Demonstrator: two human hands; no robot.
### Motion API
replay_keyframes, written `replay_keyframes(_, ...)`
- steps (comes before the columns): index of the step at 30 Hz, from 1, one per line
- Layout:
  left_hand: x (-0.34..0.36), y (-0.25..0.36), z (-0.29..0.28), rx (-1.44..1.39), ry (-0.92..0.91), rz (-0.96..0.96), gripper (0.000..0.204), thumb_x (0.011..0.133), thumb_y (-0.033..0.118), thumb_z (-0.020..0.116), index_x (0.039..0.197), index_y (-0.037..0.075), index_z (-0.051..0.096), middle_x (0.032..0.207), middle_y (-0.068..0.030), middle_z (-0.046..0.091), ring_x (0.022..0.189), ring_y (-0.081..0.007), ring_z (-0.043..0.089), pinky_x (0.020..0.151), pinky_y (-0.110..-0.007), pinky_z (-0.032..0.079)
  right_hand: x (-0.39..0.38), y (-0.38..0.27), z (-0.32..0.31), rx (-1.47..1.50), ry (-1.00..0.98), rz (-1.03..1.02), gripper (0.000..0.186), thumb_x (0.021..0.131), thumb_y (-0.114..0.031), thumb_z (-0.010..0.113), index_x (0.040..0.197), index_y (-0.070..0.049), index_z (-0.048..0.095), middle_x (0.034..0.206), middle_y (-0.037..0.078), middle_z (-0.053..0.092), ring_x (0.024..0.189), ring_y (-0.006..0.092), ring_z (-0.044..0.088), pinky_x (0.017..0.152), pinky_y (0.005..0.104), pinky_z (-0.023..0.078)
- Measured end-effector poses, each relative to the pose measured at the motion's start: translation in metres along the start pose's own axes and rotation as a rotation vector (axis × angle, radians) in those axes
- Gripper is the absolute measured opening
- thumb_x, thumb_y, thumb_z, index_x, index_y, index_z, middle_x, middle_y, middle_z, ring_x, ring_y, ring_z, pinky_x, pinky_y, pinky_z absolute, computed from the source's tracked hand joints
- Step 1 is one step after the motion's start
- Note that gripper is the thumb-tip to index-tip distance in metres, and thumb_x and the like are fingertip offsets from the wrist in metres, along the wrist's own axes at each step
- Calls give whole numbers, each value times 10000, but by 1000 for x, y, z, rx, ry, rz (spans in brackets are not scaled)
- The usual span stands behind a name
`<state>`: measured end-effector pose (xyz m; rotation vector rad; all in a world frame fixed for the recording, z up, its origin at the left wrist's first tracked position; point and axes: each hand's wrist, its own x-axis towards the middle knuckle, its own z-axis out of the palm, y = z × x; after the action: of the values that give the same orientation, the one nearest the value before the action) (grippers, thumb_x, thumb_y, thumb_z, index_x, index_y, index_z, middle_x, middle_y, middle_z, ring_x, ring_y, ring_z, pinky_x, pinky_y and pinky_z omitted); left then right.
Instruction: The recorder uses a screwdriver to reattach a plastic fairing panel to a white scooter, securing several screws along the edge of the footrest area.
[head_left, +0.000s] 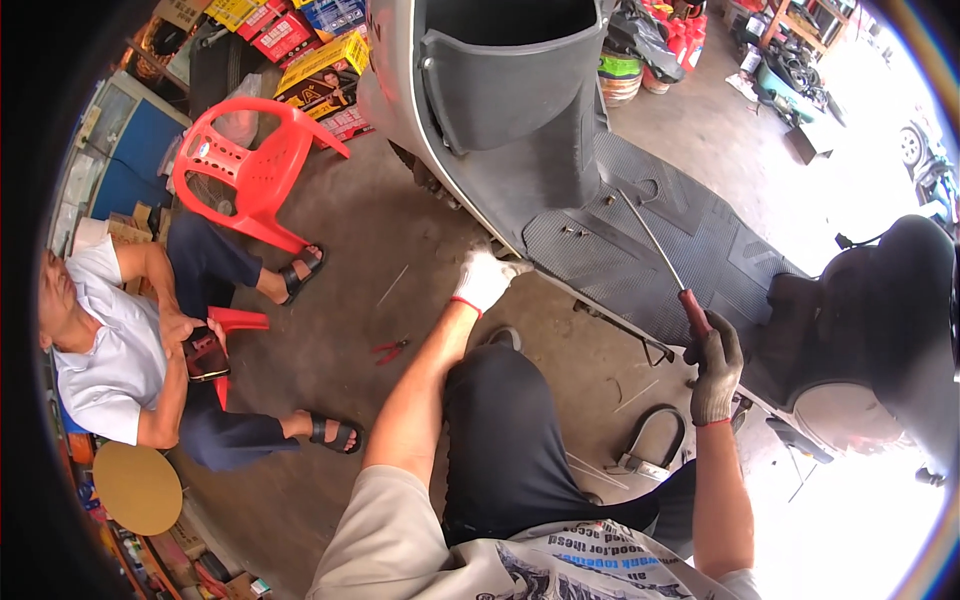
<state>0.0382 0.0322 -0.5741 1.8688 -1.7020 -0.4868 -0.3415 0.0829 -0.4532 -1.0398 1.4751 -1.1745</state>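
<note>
My right hand [716, 370], in a worn grey-white glove, is closed around the red handle of a long screwdriver [655, 240]. Its shaft slants up and left, and the tip is over the ribbed black footboard [650, 260] of a scooter. In a white glove with red cuff trim, my left hand [483, 280] grips the near side edge of the scooter by the footboard; some of its fingers are hidden. A few small screws [575, 232] lie on the footboard. Above it rises the scooter's dark front inner panel [510, 90].
A seated person [130, 340] at the left holds a phone [207, 358]. Behind is a red plastic chair [250, 170], with stacked boxes [325, 75] beyond. Red-handled pliers [390, 350] and a dark U-shaped part [658, 440] lie on the floor. The scooter seat [900, 310] is at the right.
</note>
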Motion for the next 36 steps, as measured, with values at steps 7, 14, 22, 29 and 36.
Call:
replay_keyframes(7, -6, 34, -25, -397, -4, -237, 524, 841, 218, 805, 1195, -101, 586, 1037, -156, 727, 972, -221, 694, 848, -335, 560, 2, 23, -1, -19, -40, -47, 401, 984, -266, 528, 1247, 31, 586, 844, 70, 629, 682, 132, 576, 651, 283, 473)
replay_keyframes(14, 9, 48, -42, -264, -144, -435, 570, 814, 390, 817, 1110, -69, 654, 943, -176, 734, 875, -254, 708, 827, -381, 552, 4, 30, -4, 67, -45, -58, 401, 987, -270, 515, 1220, 46, 594, 831, 69, 636, 679, 141, 596, 647, 288, 482)
replay_keyframes(22, 5, 64, -53, -330, 27, -321, 514, 822, 458, 775, 918, -43, 705, 777, -135, 723, 715, -276, 688, 745, -380, 542, 4, 31, -1, 98, -28, -30, 391, 985, -246, 521, 1235, 46, 591, 903, 93, 659, 679, 149, 627, 643, 292, 508)
replay_keyframes(29, 24, 103, -110, -314, 244, -407, 611, 775, 378, 845, 1106, -90, 633, 1063, -217, 705, 973, -330, 668, 915, -380, 509, 8, 27, -11, 46, 12, -125, 386, 977, -258, 559, 1225, 33, 613, 889, 66, 639, 662, 124, 588, 617, 274, 487)
replay_keyframes(36, 42, 87, -104, -358, 434, -326, 672, 767, 228, 851, 1256, -116, 545, 1182, -176, 672, 1051, -256, 637, 971, -342, 482, 21, 15, -7, -108, 48, -207, 325, 958, -181, 555, 1185, 37, 640, 1045, 90, 675, 930, 155, 607, 859, 285, 487)
